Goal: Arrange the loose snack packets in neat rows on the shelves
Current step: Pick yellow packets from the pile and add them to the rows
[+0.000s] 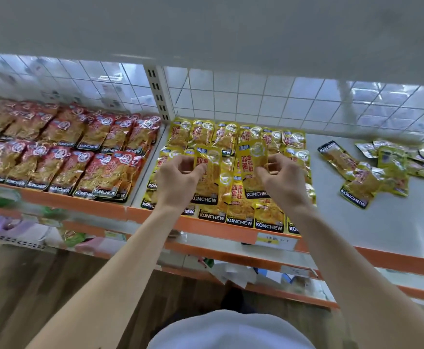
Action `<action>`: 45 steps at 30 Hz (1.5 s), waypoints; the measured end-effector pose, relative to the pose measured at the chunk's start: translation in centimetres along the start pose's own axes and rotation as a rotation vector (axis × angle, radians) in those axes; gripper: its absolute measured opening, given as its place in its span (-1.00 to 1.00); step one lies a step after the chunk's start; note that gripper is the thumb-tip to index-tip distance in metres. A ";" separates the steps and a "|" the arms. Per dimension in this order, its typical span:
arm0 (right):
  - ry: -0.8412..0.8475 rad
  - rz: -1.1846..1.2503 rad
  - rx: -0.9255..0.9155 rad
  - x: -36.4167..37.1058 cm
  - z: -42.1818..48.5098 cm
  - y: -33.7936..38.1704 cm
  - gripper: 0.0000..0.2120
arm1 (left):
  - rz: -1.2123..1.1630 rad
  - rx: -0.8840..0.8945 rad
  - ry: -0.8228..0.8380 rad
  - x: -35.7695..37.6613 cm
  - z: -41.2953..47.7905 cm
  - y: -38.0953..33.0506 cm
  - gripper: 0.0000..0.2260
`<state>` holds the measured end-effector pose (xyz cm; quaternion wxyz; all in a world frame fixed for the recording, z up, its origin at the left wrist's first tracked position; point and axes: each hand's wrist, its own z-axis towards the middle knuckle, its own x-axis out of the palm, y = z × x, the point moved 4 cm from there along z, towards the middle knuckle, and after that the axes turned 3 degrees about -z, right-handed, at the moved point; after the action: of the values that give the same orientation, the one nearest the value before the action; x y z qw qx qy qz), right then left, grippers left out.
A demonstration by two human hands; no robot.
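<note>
Hidden or unclear: the middle of the yellow rows lies behind both hands and the two held packets. The goods on the lower shelves are a green and pink blur. The red packets run off the left edge and the loose heap off the right edge. The writing on the price label on the orange front rail cannot be read. Shapes behind the wire grid back are smeared.

Shelf, left bay, left of the slotted upright: red packets in overlapping rows, each with a black KONCHEW band at its near end.

Shelf, right bay: yellow rows at its left side, from grid to rail, overlapped like tiles. Right of them is bare grey shelf. At far right lies the loose heap of the same yellow packets, at mixed angles, some face down with the silver side up.

Held items: the left hand, fingers curled, pinches the left edge of the left yellow packet. The right hand, fingers curled, pinches the right edge of the right yellow packet. Both packets are held lengthwise just above the yellow rows, side by side.

Appearance: glossy yellow pouch, red characters, a clear window showing pale shredded contents, and a black KONCHEW band at the near end.

Near edge: a white garment, cut off by the frame.
</note>
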<state>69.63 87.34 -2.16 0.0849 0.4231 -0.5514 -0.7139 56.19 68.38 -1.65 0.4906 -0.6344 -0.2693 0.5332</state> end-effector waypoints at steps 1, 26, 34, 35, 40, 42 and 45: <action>0.004 -0.019 -0.001 0.1 0.3 -0.2 -0.86 | 0.008 0.008 0.000 0.3 0.2 -0.2 -0.87; -0.045 -0.380 0.102 2.9 2.5 -1.0 -0.80 | 0.448 0.218 0.135 4.8 4.8 1.6 -0.68; -0.082 -0.538 0.081 3.2 1.8 -1.8 -0.62 | 0.613 0.272 0.085 4.6 4.4 2.0 -0.64; -0.095 -0.555 0.071 3.2 1.6 -1.8 -0.61 | 0.634 0.303 0.059 4.5 4.1 1.8 -0.63; -0.165 -0.590 -0.124 3.2 0.5 -1.6 -0.61 | 0.631 0.546 0.088 4.5 1.9 1.9 -0.59; -0.134 -0.629 -0.185 3.3 0.3 -1.6 -0.56 | 0.672 0.610 0.178 4.7 1.3 2.3 -0.53; 0.013 -0.688 -0.280 4.0 0.1 -1.9 -0.48 | 0.743 0.584 0.293 5.0 1.0 3.0 -0.44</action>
<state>67.73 85.81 -5.81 -0.0993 0.5727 -0.2734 -0.7664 56.13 71.92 -6.36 0.4572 -0.5919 0.2075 0.6306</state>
